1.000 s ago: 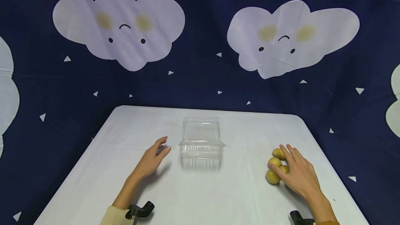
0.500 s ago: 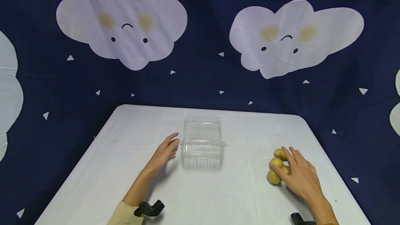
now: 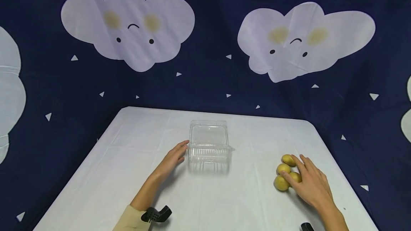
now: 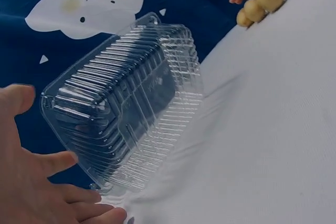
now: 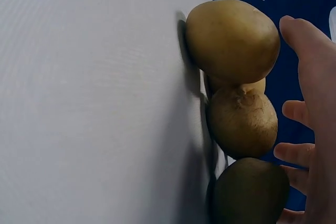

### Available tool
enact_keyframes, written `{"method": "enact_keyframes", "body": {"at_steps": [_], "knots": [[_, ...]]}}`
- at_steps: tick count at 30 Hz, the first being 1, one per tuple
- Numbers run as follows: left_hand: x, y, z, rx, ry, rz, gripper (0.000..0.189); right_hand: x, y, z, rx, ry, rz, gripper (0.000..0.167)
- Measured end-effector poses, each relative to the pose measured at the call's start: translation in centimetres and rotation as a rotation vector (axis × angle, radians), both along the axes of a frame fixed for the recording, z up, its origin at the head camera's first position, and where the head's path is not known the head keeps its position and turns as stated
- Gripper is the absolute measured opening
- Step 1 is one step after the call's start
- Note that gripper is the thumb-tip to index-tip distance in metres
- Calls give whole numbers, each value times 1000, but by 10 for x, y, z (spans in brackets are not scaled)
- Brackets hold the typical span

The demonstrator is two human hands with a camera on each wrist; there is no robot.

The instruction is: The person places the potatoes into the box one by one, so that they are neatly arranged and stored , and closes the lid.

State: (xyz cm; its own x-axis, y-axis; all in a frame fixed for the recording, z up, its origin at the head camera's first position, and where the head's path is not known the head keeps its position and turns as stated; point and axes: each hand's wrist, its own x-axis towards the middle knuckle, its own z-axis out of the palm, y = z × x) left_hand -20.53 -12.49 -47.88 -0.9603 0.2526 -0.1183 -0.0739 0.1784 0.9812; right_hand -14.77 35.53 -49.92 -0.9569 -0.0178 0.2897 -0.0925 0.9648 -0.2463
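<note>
A clear plastic clamshell box stands mid-table with its lid raised at the back. Beside its left edge is my left hand, fingers extended and the tips right at the rim. The left wrist view shows the ribbed box just beyond those spread fingers, nothing gripped. On the right, my right hand hovers over a small cluster of several potatoes, partly covering them. Seen from the right wrist, its fingers and thumb are spread alongside the potatoes, the lowest one in dark shade.
A white cloth covers the table. Behind it hangs a dark blue curtain with clouds and small triangles. A black wrist mount sits on the left forearm.
My left hand has moved right and reached the box's left edge. The right hand stays over the potatoes, which lie as before. The head view has shifted slightly.
</note>
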Motion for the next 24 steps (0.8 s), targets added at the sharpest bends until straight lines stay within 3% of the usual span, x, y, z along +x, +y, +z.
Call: {"method": "enact_keyframes", "body": {"at_steps": [14,24], "knots": [[-7,7,-1,0,-74,52,77,0,-1,-5,-7,-12,-6,74],[1,4,-14,-43,-16,-48,63,1,1,0,-55,-20,-20,69]]}}
